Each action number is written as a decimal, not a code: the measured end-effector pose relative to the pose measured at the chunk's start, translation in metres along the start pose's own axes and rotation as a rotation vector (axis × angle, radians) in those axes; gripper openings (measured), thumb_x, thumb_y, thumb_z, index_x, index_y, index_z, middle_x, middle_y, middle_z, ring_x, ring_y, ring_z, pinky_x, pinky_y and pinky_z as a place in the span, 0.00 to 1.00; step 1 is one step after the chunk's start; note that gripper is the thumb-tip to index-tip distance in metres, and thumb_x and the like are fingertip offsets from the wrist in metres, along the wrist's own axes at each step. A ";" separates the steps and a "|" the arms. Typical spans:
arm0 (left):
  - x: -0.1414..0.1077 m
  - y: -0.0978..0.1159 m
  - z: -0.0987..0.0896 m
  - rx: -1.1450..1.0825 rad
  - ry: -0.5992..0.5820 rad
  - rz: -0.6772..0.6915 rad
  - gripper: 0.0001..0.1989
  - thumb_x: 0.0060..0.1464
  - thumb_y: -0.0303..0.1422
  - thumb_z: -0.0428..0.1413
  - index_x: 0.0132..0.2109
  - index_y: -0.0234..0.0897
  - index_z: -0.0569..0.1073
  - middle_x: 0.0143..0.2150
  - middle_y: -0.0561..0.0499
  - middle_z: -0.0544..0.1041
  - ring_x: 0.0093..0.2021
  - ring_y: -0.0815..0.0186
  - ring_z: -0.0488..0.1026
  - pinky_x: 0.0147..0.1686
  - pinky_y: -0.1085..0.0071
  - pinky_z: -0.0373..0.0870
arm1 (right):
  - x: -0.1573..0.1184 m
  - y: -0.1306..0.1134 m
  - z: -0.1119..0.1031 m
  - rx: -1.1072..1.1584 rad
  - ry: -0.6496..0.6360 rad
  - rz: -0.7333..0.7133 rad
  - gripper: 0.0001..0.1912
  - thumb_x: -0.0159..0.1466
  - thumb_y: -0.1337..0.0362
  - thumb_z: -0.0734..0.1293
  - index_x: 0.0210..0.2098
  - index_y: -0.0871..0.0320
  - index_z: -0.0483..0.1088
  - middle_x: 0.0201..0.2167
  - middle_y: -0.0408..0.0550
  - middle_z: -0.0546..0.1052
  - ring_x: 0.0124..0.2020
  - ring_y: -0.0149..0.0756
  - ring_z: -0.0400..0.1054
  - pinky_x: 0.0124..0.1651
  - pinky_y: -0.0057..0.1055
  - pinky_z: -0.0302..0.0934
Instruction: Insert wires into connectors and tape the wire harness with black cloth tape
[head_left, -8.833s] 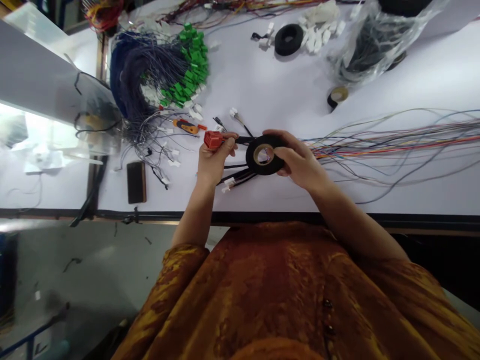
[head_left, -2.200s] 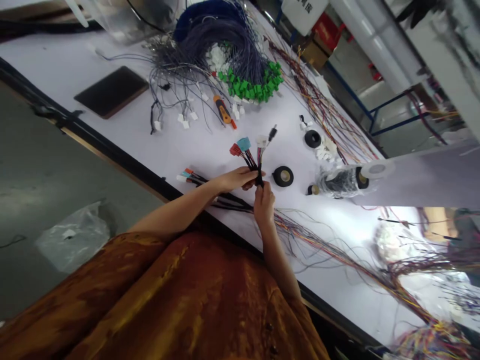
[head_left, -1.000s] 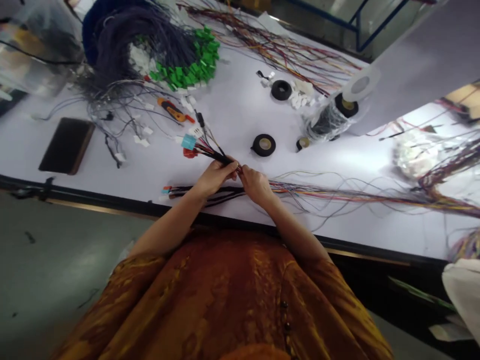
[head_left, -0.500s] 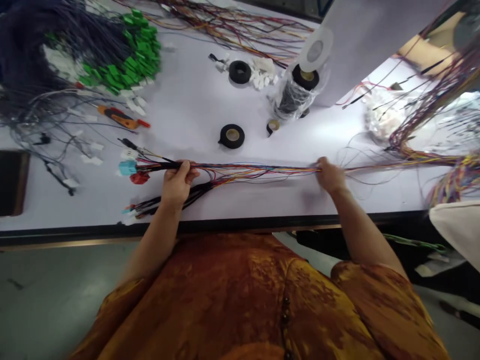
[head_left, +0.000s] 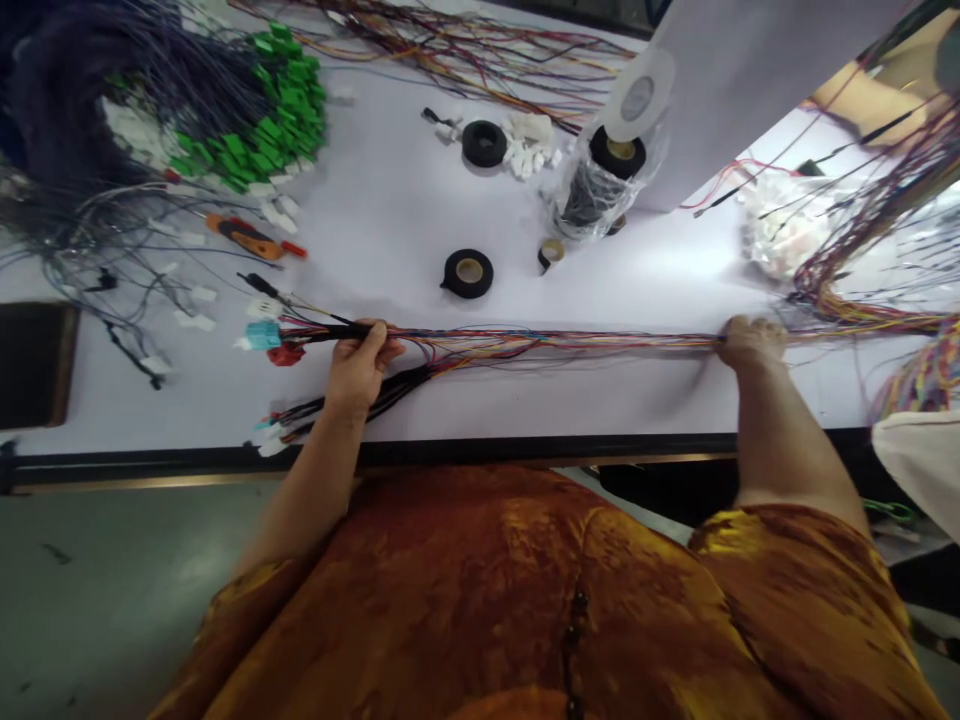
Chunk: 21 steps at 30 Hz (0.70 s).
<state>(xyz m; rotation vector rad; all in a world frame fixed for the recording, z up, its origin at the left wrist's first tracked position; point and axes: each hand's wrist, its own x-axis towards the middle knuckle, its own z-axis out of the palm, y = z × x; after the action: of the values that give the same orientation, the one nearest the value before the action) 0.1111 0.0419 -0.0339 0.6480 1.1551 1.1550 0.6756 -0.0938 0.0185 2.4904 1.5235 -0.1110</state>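
A wire harness (head_left: 495, 338) of many thin coloured wires stretches across the table between my hands. My left hand (head_left: 361, 362) pinches its black-sleeved branch close to the connectors. Left of those fingers lie a light blue connector (head_left: 262, 335) and a red connector (head_left: 286, 354). A second black-sleeved branch (head_left: 394, 388) passes beneath my left wrist, with small white and blue connectors at its tip. Far to the right, my right hand (head_left: 752, 342) is closed around the wire bundle, knuckles up; its fingertips are partly hidden. Beyond it the wires run on toward the right edge.
Black tape rolls (head_left: 469, 273) lie behind the harness, near a plastic-wrapped tape stack (head_left: 592, 190). An orange-handled cutter (head_left: 244, 236) rests at left, below green connectors (head_left: 281, 120). A dark tray-like object (head_left: 34, 365) sits far left. More wires (head_left: 847, 270) heap at right.
My right hand has slid to the right along the wires, away from my left hand. My left hand keeps its pinch in nearly the same place. The view has shifted slightly.
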 end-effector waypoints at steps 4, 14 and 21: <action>-0.006 0.008 0.005 0.005 -0.035 -0.022 0.16 0.45 0.35 0.72 0.35 0.36 0.74 0.29 0.56 0.78 0.23 0.76 0.74 0.27 0.80 0.78 | -0.008 -0.079 -0.030 0.009 -0.052 0.049 0.18 0.63 0.60 0.73 0.44 0.71 0.75 0.48 0.90 0.71 0.58 0.65 0.66 0.54 0.62 0.54; -0.011 0.022 -0.001 0.254 -0.257 0.169 0.12 0.57 0.39 0.64 0.34 0.37 0.72 0.24 0.56 0.70 0.24 0.74 0.66 0.29 0.76 0.66 | -0.090 -0.411 -0.042 0.617 -0.098 -0.841 0.16 0.76 0.61 0.56 0.56 0.60 0.69 0.50 0.55 0.79 0.50 0.41 0.73 0.53 0.36 0.63; -0.006 0.028 -0.013 0.178 -0.338 0.078 0.17 0.49 0.36 0.68 0.44 0.38 0.75 0.34 0.54 0.76 0.31 0.72 0.72 0.34 0.74 0.71 | -0.091 -0.414 -0.030 0.629 -0.151 -0.781 0.14 0.77 0.61 0.55 0.44 0.59 0.70 0.38 0.49 0.79 0.36 0.34 0.71 0.38 0.28 0.53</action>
<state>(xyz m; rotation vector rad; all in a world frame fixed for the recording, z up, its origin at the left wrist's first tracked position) 0.0888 0.0430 -0.0118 0.9924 0.9549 0.9676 0.2648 0.0157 0.0030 1.9891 2.5861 -1.0045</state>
